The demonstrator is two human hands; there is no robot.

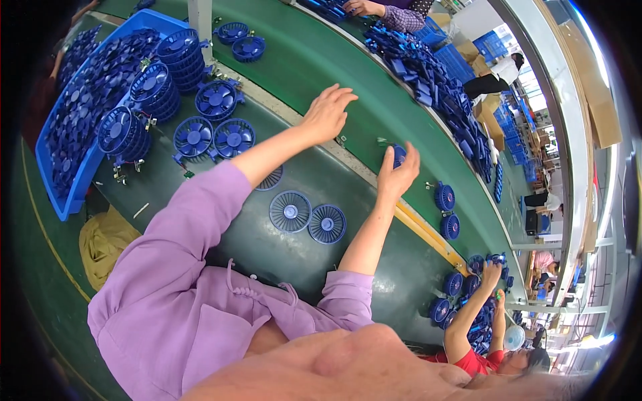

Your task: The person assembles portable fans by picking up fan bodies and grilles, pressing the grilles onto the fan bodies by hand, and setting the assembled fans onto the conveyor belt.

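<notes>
My left hand [328,113] reaches over the green conveyor belt, empty, its fingers stretched out. My right hand [399,175] is at the belt's near edge, thumb and fingers around a small blue fan housing [399,156] with a bit of wire beside it; my hand hides part of the housing. Between my arms, two round blue fan grilles [289,211] lie side by side on the dark green table [267,257]. A third grille [271,178] is partly under my left forearm. Left of that arm are open fan housings with blades [234,138], touching one another.
Stacked fan housings [152,85] stand beside a blue bin [65,207] full of fan blades. More housings [444,197] sit on the belt [374,100] to the right. A metal post [200,30] rises at back left. A co-worker's hands [491,274] work at the right.
</notes>
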